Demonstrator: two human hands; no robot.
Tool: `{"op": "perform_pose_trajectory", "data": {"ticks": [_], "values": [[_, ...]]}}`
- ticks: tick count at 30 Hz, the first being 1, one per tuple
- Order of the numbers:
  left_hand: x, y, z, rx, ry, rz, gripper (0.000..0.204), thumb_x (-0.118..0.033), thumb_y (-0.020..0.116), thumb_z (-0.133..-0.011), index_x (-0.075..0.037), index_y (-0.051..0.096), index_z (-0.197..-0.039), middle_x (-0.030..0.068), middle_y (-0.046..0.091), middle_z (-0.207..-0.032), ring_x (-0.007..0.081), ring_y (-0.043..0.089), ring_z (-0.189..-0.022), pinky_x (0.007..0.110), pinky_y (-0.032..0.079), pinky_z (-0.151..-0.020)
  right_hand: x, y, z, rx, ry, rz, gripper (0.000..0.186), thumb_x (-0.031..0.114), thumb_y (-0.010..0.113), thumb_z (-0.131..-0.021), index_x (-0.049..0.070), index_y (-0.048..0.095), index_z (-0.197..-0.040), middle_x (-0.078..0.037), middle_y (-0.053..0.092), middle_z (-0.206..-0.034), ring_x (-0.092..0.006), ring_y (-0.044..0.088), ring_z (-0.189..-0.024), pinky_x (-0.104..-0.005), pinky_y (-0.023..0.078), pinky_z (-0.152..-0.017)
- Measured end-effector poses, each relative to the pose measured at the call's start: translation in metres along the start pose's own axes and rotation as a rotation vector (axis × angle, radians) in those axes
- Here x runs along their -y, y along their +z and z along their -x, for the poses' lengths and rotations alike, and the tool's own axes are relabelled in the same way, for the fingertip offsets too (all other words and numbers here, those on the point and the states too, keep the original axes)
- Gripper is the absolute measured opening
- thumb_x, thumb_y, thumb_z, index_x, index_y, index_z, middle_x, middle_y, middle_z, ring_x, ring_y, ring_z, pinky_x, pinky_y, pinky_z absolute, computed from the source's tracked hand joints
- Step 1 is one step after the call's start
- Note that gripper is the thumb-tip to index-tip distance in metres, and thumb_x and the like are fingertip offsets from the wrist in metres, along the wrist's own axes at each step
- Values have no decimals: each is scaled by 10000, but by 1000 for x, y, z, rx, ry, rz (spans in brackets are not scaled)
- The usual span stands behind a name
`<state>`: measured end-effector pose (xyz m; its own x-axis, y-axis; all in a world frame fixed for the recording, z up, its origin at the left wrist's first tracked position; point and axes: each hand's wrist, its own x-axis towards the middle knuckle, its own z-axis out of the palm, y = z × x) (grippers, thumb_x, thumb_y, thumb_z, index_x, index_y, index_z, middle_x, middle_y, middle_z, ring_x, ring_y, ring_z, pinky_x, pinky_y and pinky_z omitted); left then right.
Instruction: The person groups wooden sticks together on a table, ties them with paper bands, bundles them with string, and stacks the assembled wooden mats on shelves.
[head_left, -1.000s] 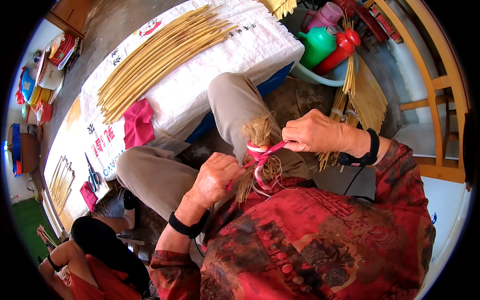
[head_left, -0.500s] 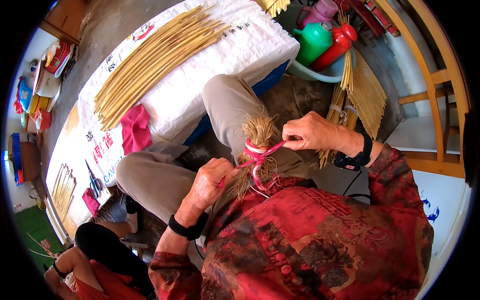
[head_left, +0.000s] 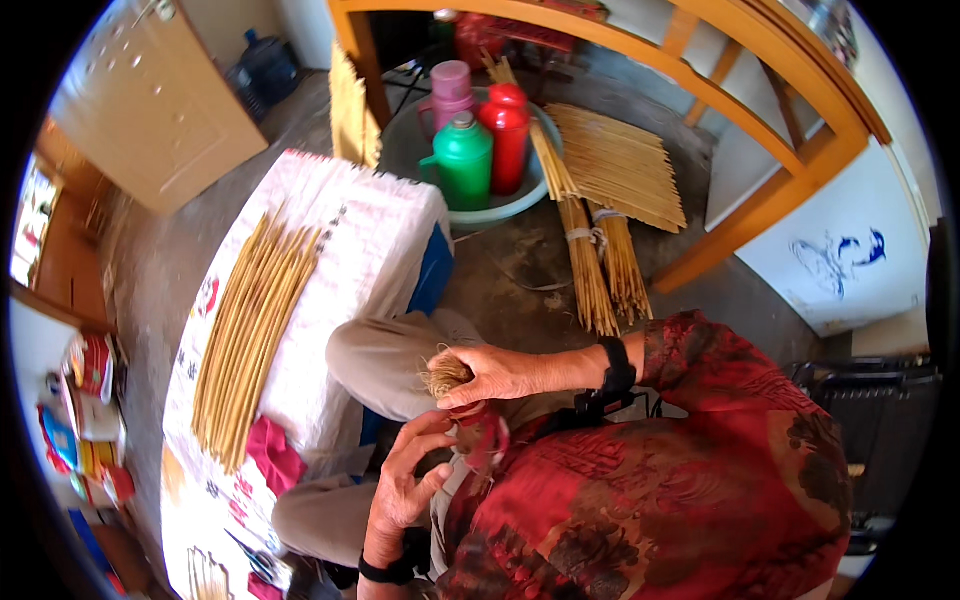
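Observation:
My right hand (head_left: 490, 375) is wrapped round the top of a small bundle of brown plant fibre (head_left: 445, 378), whose tuft shows beyond the thumb. Below the grip, a pink-red cloth strip (head_left: 484, 437) is bound about the bundle; motion blurs its loose part. Beside the bundle is my left hand (head_left: 405, 480), fingers apart and half bent, with nothing visible in it; whether its fingertips touch the bundle is unclear. The bundle hangs over my lap, close to my red patterned top.
Left of my knees, long yellow stalks (head_left: 255, 350) lie on a white woven sheet (head_left: 345, 270), with pink cloth (head_left: 275, 455) and scissors (head_left: 258, 560) nearby. Ahead stand a basin (head_left: 470, 218) of flasks, tied stalk bundles (head_left: 590, 270) and a wooden frame (head_left: 720, 240).
My view has swung to the right. My right hand has let the strip's end go and taken the bundle's top. My left hand has released its end and opened.

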<state>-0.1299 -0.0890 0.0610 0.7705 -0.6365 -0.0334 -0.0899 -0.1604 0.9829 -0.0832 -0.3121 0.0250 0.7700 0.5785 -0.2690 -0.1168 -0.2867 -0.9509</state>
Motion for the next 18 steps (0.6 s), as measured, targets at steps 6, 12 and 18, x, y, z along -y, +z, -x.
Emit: {"op": "perform_pose_trajectory", "data": {"ticks": [6,12,18], "values": [[-16,6,-25,150,1,34,297,-205,596,-799,16,580,-997,145,516,-1157,253,452,-1121,330,339,-936,-9,-23,19,-184,-48,-466,601,256,663,-789,-12,365,-1238,-43,552,-991,-112,509,-928,-259,412,-832],[6,-27,-8,-105,-35,-64,252,-180,510,-877,-46,590,-1075,122,604,-1021,193,556,-951,284,421,-849,-8,-79,34,-378,-92,-527,525,151,662,-782,-7,388,-1202,-29,522,-884,-96,511,-789,-241,443,-703],[40,-62,23,-309,-195,-172,207,-128,508,-870,13,597,-993,117,616,-972,170,559,-913,291,436,-812,123,-139,73,-739,-570,388,566,159,661,-765,18,376,-1234,-69,528,-1059,-137,527,-943,-285,418,-857]]}}
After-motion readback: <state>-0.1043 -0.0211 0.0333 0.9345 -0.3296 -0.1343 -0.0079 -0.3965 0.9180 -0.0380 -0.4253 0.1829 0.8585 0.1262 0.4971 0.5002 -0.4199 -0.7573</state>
